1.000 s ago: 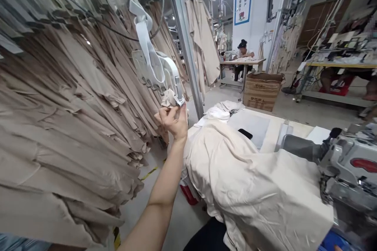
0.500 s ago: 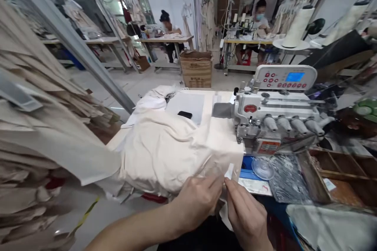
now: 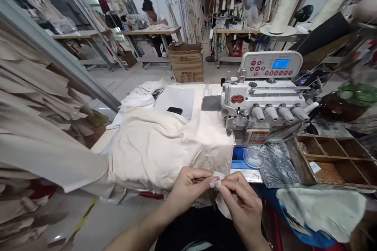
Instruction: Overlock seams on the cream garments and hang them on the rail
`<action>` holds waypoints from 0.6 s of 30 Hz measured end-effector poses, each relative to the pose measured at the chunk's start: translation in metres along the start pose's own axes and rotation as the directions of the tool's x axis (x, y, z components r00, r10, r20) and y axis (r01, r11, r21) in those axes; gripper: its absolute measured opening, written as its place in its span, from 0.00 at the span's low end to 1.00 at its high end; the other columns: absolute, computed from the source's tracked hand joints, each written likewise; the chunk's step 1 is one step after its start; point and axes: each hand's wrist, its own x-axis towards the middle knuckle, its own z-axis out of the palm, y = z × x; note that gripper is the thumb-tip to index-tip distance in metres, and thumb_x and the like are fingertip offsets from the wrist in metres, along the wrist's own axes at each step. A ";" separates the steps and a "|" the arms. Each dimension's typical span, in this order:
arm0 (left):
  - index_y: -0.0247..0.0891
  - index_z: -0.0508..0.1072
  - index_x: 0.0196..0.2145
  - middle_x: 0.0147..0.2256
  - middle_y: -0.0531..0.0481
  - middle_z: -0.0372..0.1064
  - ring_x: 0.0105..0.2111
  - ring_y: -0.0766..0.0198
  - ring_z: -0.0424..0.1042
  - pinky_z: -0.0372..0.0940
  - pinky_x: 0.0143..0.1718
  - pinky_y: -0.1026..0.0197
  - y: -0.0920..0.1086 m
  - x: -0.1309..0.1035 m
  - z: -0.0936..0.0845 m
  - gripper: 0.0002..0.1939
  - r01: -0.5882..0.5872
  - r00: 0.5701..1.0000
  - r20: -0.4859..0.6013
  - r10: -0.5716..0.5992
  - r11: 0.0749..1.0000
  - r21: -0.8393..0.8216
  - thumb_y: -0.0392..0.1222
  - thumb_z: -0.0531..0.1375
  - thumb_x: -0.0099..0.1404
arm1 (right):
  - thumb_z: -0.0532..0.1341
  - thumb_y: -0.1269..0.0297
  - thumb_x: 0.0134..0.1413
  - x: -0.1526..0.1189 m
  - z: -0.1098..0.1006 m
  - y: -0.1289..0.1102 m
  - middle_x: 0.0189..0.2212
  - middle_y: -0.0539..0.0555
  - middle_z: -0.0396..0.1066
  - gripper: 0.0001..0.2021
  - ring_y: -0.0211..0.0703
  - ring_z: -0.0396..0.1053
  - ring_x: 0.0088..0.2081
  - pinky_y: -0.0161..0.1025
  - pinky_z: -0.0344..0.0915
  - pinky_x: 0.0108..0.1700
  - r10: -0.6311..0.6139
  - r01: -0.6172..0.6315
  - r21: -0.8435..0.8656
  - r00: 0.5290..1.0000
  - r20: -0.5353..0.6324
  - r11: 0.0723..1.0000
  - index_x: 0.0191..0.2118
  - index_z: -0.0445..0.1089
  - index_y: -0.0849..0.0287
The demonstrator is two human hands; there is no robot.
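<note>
Between my two hands is a small white label [image 3: 218, 175], bent or folded, held up in front of the cream fabric. My left hand [image 3: 190, 186] pinches its left side with thumb and forefinger. The fingertips of my right hand [image 3: 243, 200] close on its right side. Below the hands hangs a pale cloth piece [image 3: 224, 206], partly covered by my right hand; whether the fingers also grip it I cannot tell. Cream fabric [image 3: 156, 145] lies heaped over the table, its right part reaching the overlock sewing machine [image 3: 262, 106].
Right of the hands are a clear round dish [image 3: 253, 157], a divided wooden box [image 3: 338, 160] and a pale cloth bundle [image 3: 321, 208]. A black phone-like object [image 3: 174, 110] lies behind the fabric. Cloth stacks [image 3: 35, 86] hang left. Two people sit at tables beyond a cardboard box [image 3: 186, 62].
My hands have turned and opened out somewhat, bringing the white label up between both sets of fingertips. The whole view has shifted, so the machine and table appear further left and higher.
</note>
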 end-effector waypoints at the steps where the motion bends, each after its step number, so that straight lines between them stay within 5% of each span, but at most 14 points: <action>1: 0.34 0.86 0.31 0.29 0.41 0.81 0.31 0.56 0.80 0.74 0.35 0.62 0.000 -0.003 0.000 0.18 -0.018 1.000 0.002 0.018 1.000 -0.011 0.54 0.71 0.55 | 0.65 0.73 0.65 0.001 0.001 0.001 0.30 0.49 0.70 0.08 0.38 0.68 0.29 0.33 0.67 0.29 0.026 -0.026 0.017 0.999 -0.032 1.000 0.41 0.80 0.52; 12: 0.35 0.86 0.42 0.37 0.41 0.83 0.40 0.50 0.83 0.79 0.46 0.55 -0.016 -0.013 0.005 0.22 -0.095 0.995 -0.037 0.093 0.994 -0.057 0.54 0.72 0.58 | 0.66 0.71 0.62 0.011 0.007 -0.003 0.27 0.50 0.72 0.08 0.38 0.71 0.28 0.30 0.68 0.29 0.144 -0.131 0.107 0.982 -0.126 0.986 0.31 0.78 0.57; 18: 0.37 0.86 0.34 0.32 0.44 0.83 0.34 0.55 0.83 0.79 0.38 0.61 -0.008 -0.010 0.009 0.18 -0.241 0.958 -0.111 0.264 0.953 0.181 0.55 0.68 0.64 | 0.66 0.64 0.65 0.004 0.006 0.004 0.28 0.51 0.74 0.09 0.38 0.71 0.28 0.31 0.68 0.26 0.243 -0.230 0.167 0.968 -0.063 0.959 0.32 0.80 0.57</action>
